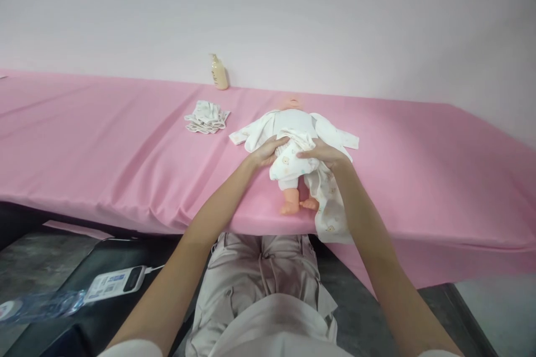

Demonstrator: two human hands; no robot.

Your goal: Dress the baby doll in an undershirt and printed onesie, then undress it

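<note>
A baby doll lies on its back on the pink table, head away from me, bare feet near the table's front edge. It wears a white top and white printed pants. My left hand grips the pants' waistband on the doll's left side. My right hand pinches the waistband on the other side. One empty pant leg hangs over the table's edge.
A folded white cloth lies left of the doll. A cream pump bottle stands by the wall. At lower left, a phone-like device with a cable and a plastic bottle rest on a dark surface.
</note>
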